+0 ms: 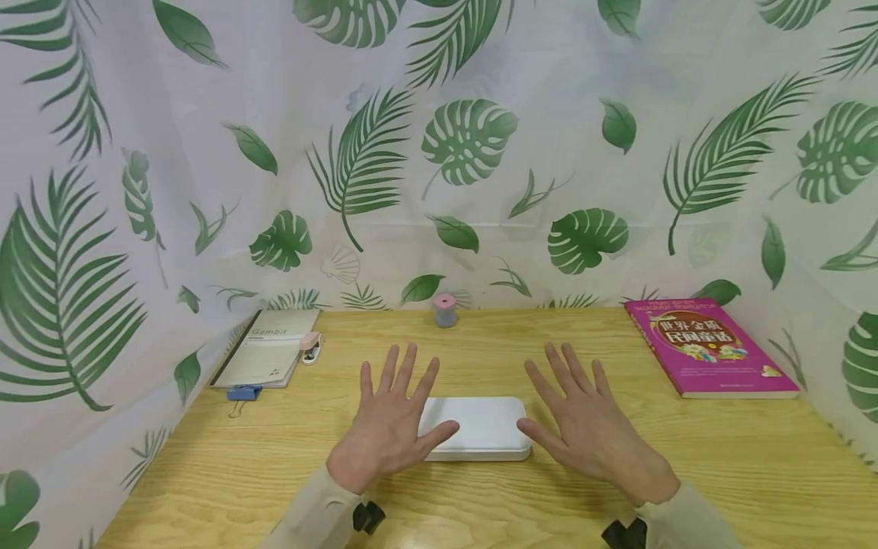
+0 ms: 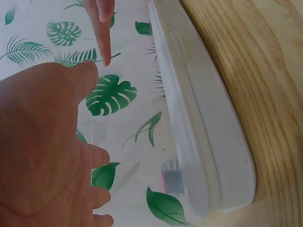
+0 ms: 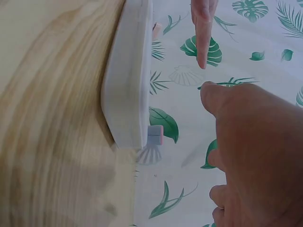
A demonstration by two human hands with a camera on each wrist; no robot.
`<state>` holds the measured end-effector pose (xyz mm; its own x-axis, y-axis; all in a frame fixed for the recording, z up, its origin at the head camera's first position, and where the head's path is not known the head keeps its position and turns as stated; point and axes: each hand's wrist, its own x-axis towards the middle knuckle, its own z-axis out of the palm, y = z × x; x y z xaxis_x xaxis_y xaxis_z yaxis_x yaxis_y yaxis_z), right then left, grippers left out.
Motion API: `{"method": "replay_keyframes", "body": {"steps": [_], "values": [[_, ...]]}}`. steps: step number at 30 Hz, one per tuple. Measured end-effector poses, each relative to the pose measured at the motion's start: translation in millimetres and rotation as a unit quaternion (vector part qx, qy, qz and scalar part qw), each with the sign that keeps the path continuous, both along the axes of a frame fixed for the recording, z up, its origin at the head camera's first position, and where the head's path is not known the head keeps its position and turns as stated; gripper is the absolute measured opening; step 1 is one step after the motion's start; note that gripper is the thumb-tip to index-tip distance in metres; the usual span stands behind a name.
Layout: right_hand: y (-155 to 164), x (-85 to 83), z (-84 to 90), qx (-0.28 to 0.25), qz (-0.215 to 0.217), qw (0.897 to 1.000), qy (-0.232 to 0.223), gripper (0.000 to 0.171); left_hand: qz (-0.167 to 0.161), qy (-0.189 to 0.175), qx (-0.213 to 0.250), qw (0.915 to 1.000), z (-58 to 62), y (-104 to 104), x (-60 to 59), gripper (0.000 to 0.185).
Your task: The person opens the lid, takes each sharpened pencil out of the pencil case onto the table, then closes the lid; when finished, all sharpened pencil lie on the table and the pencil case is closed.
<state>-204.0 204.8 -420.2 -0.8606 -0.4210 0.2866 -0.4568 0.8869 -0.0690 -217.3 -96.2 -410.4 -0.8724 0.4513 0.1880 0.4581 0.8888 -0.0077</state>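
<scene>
A flat white case (image 1: 476, 427) with rounded corners lies on the wooden table (image 1: 754, 473) in front of me. My left hand (image 1: 394, 415) is spread flat at its left end, with the thumb over that edge. My right hand (image 1: 593, 427) is spread the same way at the right end, thumb by the corner. Neither hand holds anything. In the left wrist view the palm (image 2: 42, 151) is apart from the case (image 2: 203, 118), raised off the wood. The right wrist view shows the right hand (image 3: 255, 151) likewise apart from the case (image 3: 128, 80).
A pink book (image 1: 709, 347) lies at the back right. At the back left are a "Gambit" notebook (image 1: 267, 347), a small pink stapler (image 1: 312, 347) and a blue binder clip (image 1: 243, 393). A small pink-and-grey spool (image 1: 445, 310) stands at the back centre. Leaf-print curtain (image 1: 439, 152) encloses the table.
</scene>
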Motion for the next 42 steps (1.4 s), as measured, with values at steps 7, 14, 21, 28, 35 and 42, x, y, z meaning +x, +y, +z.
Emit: {"method": "replay_keyframes", "body": {"steps": [7,14,21,28,35,42], "values": [[-2,0.3,-6.7,-0.006,0.012,0.999,-0.029,0.081,-0.005,-0.009,-0.003,0.9999,-6.7,2,-1.4,0.088],[-6,-1.9,-13.6,-0.041,0.062,0.994,-0.074,0.087,-0.023,-0.024,0.024,0.9992,-22.5,-10,-0.2,0.088],[-4,-3.8,-19.6,-0.048,0.098,0.988,-0.111,0.094,-0.064,-0.036,0.033,0.9967,-34.5,-31,-4.4,0.092],[-1,-5.1,-23.4,-0.061,0.103,0.984,-0.132,0.094,-0.075,-0.120,0.060,0.9882,-27.0,-40,-6.7,0.096],[1,-7.0,-26.7,-0.081,0.108,0.978,-0.157,0.093,-0.075,-0.220,0.116,0.9655,-22.0,-49,-11.6,0.104],[-1,-8.5,-26.4,-0.099,0.109,0.973,-0.176,0.093,-0.093,-0.228,0.142,0.9589,-22.8,-58,-20.3,0.098]]}}
